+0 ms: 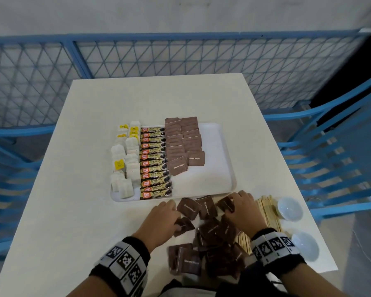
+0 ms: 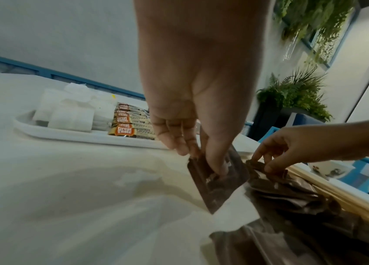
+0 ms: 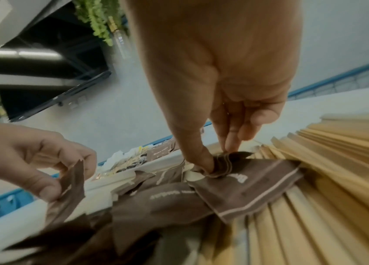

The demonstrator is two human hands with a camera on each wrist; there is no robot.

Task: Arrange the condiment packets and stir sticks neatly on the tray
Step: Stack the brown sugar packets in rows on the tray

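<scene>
Pinching one sugar packet [image 1: 183, 226] with left hand [image 1: 159, 221], another packet [image 1: 226, 204] with right hand [image 1: 243, 211], above loose pile [image 1: 208, 254] beside sticks [image 1: 268, 209]. Beyond, on tray [image 1: 223, 168], tidy brown rows [image 1: 183, 142]. Could disturb those rows if dropped carelessly; thin packets slip easily.

A white desk [image 1: 94, 146] stood against a blue mesh fence [image 1: 180, 58], with a pale wall behind it. Blue slatted chairs [image 1: 334, 151] flanked it on both sides. Two small white bowls [image 1: 290, 209] sat near the desk's right edge, one closer than the other. Leafy green plants [image 2: 292, 93] grew in a dark planter and hung from the wall.
</scene>
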